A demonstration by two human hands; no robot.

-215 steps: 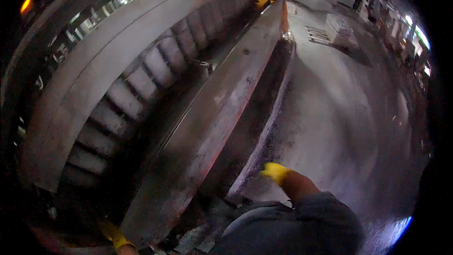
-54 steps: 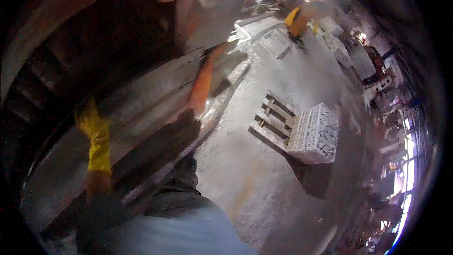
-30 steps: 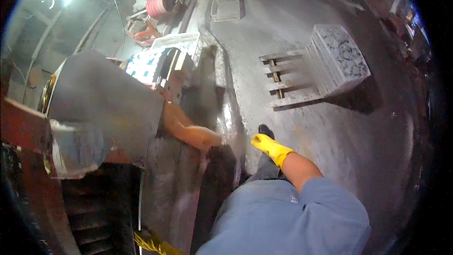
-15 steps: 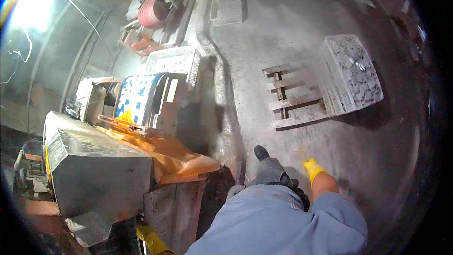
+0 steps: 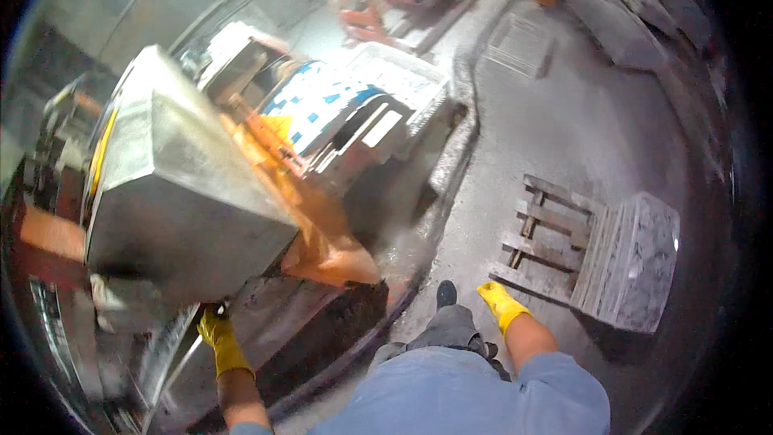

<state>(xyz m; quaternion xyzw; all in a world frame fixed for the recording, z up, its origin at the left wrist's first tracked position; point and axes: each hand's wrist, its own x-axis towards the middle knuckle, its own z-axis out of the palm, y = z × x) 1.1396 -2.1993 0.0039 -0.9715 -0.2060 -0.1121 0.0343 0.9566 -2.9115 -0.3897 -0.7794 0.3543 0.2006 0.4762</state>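
One dark fitting (image 5: 221, 307) sits below one grey hood (image 5: 193, 225), at our gloved left hand (image 5: 223, 341); we cannot tell how far its fingers close or whether they grip. Our right hand (image 5: 502, 304) hangs near one pallet (image 5: 531, 283), four slats (image 5: 543, 250) showing, one pale crate (image 5: 634, 262) aboard; we see nothing held, its finger opening unclear.

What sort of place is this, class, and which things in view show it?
Probably an industrial workshop: there is a large, box-like grey metal housing at left, and at right a white ridged plastic crate at one end of a pale, slatted wooden pallet.
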